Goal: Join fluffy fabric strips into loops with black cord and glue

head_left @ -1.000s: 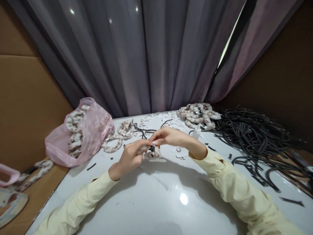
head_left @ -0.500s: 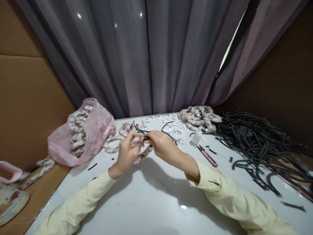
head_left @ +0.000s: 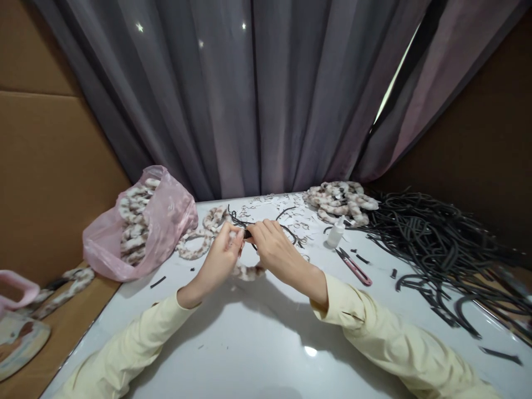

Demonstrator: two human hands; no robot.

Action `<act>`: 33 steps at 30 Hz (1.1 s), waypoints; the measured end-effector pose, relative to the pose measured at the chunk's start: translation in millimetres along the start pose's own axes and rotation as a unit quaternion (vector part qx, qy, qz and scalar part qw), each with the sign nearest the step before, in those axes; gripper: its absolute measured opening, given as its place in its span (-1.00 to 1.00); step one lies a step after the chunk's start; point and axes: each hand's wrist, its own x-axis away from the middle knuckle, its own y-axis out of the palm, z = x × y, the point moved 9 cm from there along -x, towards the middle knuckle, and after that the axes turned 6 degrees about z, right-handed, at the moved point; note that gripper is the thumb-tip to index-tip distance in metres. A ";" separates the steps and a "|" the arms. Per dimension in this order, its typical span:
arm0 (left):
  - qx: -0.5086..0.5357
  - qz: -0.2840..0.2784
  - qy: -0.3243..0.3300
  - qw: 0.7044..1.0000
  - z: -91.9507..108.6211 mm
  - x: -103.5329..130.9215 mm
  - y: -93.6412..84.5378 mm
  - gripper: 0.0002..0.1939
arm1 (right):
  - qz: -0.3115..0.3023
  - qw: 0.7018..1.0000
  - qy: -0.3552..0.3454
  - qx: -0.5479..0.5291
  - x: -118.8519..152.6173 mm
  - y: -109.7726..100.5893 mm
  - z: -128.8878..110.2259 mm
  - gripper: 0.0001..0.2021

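Near the middle of the table my left hand (head_left: 219, 256) pinches a fluffy white-and-brown furry strap (head_left: 248, 272), whose lower part hangs in a curve under my hands. A short black end (head_left: 248, 234) shows between the two hands. My right hand (head_left: 279, 248) is closed around that black end, its fingers covering most of it. Behind my left hand lie more furry loops (head_left: 192, 253) on the white tabletop. Just beyond my hands are a few thin black cords (head_left: 287, 209).
A pink plastic bag (head_left: 174, 221) of furry straps stands left. At right are a furry pile (head_left: 341, 202), a small bottle (head_left: 334, 234), pink thread snips (head_left: 354, 267) and a heap of black cords (head_left: 432, 238). Small metal rings or clips (head_left: 299, 224) lie scattered at the back.
The fingers of my right hand have moved further over the black end. Below the hands, the hanging furry curve has shifted slightly. The whole view has moved a little.
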 end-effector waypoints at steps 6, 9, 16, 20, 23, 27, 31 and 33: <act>0.036 -0.046 -0.036 0.998 -1.1 3.4 5.9 -0.76 | 0.029 0.999 -0.030 0.017 3.2 2.9 -1.4 -0.77; 0.051 -0.042 -0.047 0.997 -6.2 4.0 8.8 -0.75 | 0.058 0.997 -0.053 0.005 5.7 5.1 0.2 -0.77; 0.204 0.007 -0.138 0.969 -36.6 -8.5 10.4 -0.83 | 0.112 0.993 0.005 -0.029 6.4 -3.6 7.1 -0.85; 0.257 0.002 -0.147 0.955 -38.8 -13.8 11.2 -0.79 | 0.051 0.989 0.110 -0.080 7.7 -3.1 7.1 -0.80; 0.267 0.003 -0.147 0.952 -37.4 -14.8 10.2 -0.79 | -0.059 0.949 0.240 -0.194 16.0 20.5 15.5 -0.87; 0.265 0.002 -0.147 0.953 -35.7 -12.2 11.7 -0.81 | -0.153 0.835 0.364 -0.383 30.4 59.7 16.9 -0.87; 0.234 0.013 -0.126 0.964 -34.8 -12.0 10.2 -0.79 | -0.126 0.815 0.411 -0.388 33.4 69.1 26.8 -0.75; 0.231 0.026 -0.115 0.966 -35.5 -14.2 7.8 -0.77 | -0.107 0.834 0.401 -0.363 31.5 65.8 30.0 -0.72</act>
